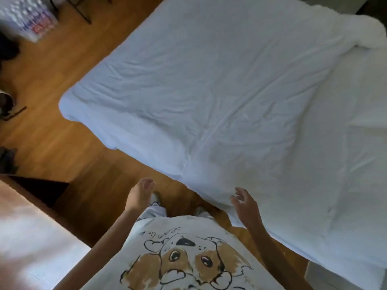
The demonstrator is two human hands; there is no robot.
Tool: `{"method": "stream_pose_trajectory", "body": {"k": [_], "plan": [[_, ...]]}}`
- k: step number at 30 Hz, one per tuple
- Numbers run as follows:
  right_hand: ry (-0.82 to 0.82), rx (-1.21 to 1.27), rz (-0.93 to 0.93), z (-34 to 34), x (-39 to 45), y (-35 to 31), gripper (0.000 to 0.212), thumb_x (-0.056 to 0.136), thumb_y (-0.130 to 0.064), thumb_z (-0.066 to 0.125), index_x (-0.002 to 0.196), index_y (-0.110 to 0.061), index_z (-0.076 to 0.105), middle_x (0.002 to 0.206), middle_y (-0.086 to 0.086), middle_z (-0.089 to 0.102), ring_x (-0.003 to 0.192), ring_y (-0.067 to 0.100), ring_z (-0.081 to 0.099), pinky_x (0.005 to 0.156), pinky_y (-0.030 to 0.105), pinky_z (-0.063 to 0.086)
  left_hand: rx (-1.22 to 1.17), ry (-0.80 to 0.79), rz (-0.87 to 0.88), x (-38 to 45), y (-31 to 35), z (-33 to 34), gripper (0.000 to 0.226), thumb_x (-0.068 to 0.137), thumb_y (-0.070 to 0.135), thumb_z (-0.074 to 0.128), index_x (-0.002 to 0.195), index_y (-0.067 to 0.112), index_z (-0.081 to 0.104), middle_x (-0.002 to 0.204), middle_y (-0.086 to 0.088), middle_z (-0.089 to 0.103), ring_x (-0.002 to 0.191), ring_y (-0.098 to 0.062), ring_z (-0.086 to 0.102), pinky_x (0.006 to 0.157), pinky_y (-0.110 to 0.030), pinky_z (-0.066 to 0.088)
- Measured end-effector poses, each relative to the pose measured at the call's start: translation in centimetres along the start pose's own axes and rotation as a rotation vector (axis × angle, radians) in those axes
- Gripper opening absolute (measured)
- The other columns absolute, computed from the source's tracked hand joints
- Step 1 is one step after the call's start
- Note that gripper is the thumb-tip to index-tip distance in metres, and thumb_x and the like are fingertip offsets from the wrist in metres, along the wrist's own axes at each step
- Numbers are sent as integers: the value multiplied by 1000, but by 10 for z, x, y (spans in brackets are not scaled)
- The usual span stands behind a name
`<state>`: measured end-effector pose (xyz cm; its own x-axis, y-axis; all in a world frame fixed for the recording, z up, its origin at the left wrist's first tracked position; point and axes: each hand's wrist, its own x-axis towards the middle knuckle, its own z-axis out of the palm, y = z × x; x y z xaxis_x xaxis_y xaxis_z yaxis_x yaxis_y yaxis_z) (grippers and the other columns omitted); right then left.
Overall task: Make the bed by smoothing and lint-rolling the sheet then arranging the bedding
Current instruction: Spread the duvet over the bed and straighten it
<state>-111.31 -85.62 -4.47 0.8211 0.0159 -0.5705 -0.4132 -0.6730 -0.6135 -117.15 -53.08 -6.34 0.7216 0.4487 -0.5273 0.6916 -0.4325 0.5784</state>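
A white sheet (209, 84) covers the bed and runs from the near right to the far side, with creases across its middle and a seam down toward the near edge. A fluffy white blanket (364, 32) is bunched at the bed's far right corner. My right hand (245, 203) hovers at the sheet's near edge, fingers spread, holding nothing. Over the wooden floor, left of the bed's edge, my left hand (141, 193) is open and empty. No lint roller is in view.
Wooden floor (62, 147) lies left of the bed. A pack of water bottles (31, 17) stands at the far left, with dark items along the left edge. A light surface with a dark corner (39, 189) is at the near left. My feet stand by the bed.
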Motion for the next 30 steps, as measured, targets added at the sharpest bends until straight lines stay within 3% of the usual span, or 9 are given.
{"method": "stream_pose_trajectory", "body": {"k": [5,8,18,22,26,30], "plan": [[-104,-104,-94,38,16,-66,40,94,-26,60,131,-14,53,132,3,58,116,17,55,96,30,44,-160,147,24,10,-34,-65,27,99,24,52,119,8,61,108,1,63,96,-14,60,79,-23,48],[-161,-173,-163,83,36,-128,42,94,-29,60,132,-16,52,133,0,56,117,15,53,97,28,42,-192,196,36,30,-66,-112,24,99,25,54,116,11,62,105,5,63,95,-13,62,80,-25,50],[-278,-269,-446,292,57,-376,51,94,-38,58,140,-20,46,140,-6,50,127,11,46,104,28,39,-170,167,23,115,-161,-307,20,97,26,56,113,16,63,105,7,66,94,-7,61,82,-24,48],[-355,-240,-463,361,70,-457,46,92,-34,62,135,-22,49,133,-5,56,119,10,52,97,23,40,-196,202,-24,163,-186,-372,21,97,26,57,114,14,63,103,7,65,93,-7,61,82,-24,48],[-431,-322,-473,417,104,-525,48,92,-37,61,136,-24,48,133,-5,56,120,11,52,99,27,42,-265,246,-95,220,-206,-425,21,96,26,58,113,15,63,104,7,64,95,-9,62,81,-24,49],[-449,-333,-434,467,160,-587,48,92,-36,62,135,-22,48,132,-5,57,116,10,53,97,24,41,-233,207,-104,292,-226,-485,25,95,25,60,117,13,60,109,5,64,99,-12,63,84,-29,53]]}}
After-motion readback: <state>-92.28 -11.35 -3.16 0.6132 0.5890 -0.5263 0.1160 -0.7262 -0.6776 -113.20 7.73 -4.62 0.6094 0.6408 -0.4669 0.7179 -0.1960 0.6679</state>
